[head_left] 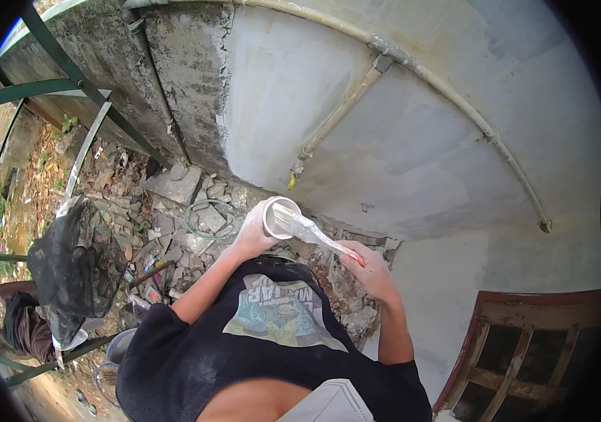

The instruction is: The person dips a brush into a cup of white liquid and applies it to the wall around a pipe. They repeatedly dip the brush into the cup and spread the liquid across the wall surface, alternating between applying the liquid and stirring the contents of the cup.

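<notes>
A white cup-like container (268, 224) is gripped in my left hand (253, 235), its open mouth facing up toward the camera. My right hand (372, 273) is closed around the red-ended handle of a white-coated brush (307, 231). The brush head reaches into the mouth of the container. White residue coats the brush and marks both hands. What lies at the bottom of the container cannot be made out.
Ahead stands a grey-white wall (413, 162) with a pipe (448, 88) and a yellow tap (291, 181). Broken rubble (174, 184) covers the ground. Black netting (68, 260) hangs at left beside green metal bars (58, 56). A wooden frame (508, 380) is at lower right.
</notes>
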Demonstrator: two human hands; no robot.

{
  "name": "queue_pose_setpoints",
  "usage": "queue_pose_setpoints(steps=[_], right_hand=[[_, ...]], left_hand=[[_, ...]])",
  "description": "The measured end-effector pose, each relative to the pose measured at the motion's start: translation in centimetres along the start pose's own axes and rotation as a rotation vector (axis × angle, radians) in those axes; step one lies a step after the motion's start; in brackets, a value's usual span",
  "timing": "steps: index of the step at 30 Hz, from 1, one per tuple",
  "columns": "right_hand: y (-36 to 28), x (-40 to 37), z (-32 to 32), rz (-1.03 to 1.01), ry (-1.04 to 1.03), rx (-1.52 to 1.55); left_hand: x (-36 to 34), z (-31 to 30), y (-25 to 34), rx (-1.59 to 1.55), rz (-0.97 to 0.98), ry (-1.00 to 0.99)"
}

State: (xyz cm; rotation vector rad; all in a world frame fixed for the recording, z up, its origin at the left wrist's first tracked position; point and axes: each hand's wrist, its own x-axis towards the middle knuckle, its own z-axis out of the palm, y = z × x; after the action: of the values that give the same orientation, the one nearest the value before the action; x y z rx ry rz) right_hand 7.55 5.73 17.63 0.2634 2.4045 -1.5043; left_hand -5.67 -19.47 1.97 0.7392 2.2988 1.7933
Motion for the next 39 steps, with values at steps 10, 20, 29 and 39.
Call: queue_pose_setpoints(steps=[10,20,29,39], right_hand=[[-5.3,0.6,0.3,-0.187,0.098,-0.321],[-7.1,1.7,0.5,-0.279,0.105,-0.308],[-5.3,5.2,4.3,-0.450,0.045,-0.353],[-5.0,5.2,4.2,-0.466,0.077,-0.330]], left_hand=[[-0.8,0.8,-0.6,-0.086,0.016,-0.051],[-1.0,-0.8,-0.9,0.067,0.022,-0.035],[-1.8,0.4,0.0,0.123,0.212,-0.092],[-2.0,0.1,0.4,0.049,0.121,-0.097]])
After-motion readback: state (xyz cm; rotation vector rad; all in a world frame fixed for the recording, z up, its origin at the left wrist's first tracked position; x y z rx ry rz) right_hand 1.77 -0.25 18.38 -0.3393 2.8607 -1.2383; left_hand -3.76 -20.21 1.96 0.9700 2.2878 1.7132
